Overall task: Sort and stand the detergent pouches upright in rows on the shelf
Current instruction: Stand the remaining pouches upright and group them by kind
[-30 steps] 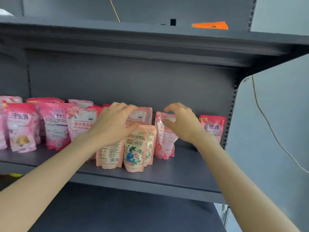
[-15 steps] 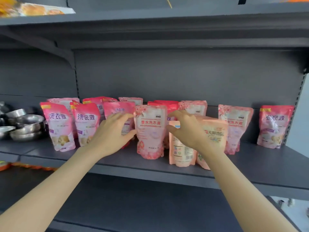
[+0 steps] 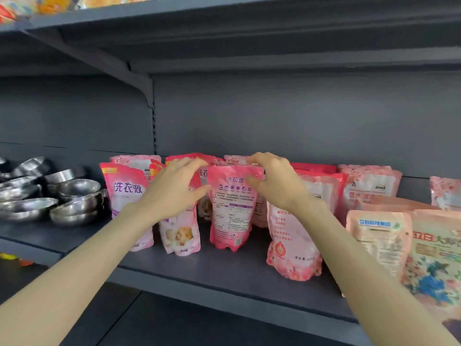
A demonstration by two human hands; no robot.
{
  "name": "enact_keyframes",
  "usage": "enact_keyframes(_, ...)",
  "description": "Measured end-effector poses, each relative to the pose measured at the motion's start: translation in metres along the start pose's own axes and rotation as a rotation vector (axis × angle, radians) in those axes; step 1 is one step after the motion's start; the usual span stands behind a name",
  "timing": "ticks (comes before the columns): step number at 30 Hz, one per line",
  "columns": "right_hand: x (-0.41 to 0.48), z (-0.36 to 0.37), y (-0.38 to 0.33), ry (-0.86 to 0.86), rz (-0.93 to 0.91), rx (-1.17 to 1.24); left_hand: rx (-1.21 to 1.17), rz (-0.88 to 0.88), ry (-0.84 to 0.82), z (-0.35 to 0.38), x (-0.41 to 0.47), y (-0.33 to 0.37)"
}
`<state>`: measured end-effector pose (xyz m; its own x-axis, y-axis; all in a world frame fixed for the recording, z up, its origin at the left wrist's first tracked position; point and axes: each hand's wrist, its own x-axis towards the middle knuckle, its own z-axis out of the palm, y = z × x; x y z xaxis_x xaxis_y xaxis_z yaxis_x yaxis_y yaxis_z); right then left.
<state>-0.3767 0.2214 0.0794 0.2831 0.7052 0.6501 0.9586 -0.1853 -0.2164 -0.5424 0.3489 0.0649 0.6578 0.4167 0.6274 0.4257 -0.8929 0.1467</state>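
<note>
The pink detergent pouch stands tall. The right hand pinches its top from 3 o'clock. The left hand touches it from 9 o'clock, grip unclear.

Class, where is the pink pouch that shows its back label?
In the head view, the back-label pouch is upright at centre, between the left hand and the right hand, which pinches its top; the baby-print pouch is beside it on the left.

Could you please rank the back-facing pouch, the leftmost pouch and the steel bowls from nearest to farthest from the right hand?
1. Back-facing pouch, centre, pinched by the right hand.
2. Leftmost pouch, further left.
3. Steel bowls, far left.
</note>
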Motion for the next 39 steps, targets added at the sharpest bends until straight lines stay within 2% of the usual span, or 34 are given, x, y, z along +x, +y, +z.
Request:
enact_keyframes(4,0.027,0.024,-0.005,0.026,0.011,-0.076,-0.026,0.021,0.013,0.009,0.022,-0.028)
enact_keyframes(9,0.047,0.04,-0.006,-0.052,0.063,-0.225,-0.05,0.067,-0.063,0.021,0.055,-0.045)
enact_keyframes(15,0.059,0.044,-0.01,-0.144,0.238,-0.386,-0.193,0.117,-0.277,0.028,0.096,-0.048)
enact_keyframes(18,0.064,0.049,-0.011,-0.144,0.298,-0.408,-0.217,0.189,-0.321,0.034,0.107,-0.051)
enact_keyframes(21,0.066,0.053,-0.011,-0.13,0.321,-0.378,-0.209,0.259,-0.262,0.04,0.109,-0.055)
enact_keyframes(26,0.061,0.043,-0.016,-0.015,0.334,-0.194,-0.247,0.238,-0.094,0.041,0.104,-0.06)
enact_keyframes(30,0.063,0.022,-0.028,0.104,0.315,-0.114,-0.581,0.217,0.08,0.034,0.103,-0.061)
enact_keyframes(32,0.063,0.009,-0.038,0.158,0.296,-0.071,-0.821,0.191,0.058,0.031,0.1,-0.059)
enact_keyframes(34,0.061,-0.002,-0.048,0.206,0.277,-0.052,-0.949,0.173,0.049,0.032,0.093,-0.055)
enact_keyframes(39,0.051,-0.024,-0.07,0.34,0.253,-0.03,-0.803,0.279,0.238,0.034,0.061,-0.034)
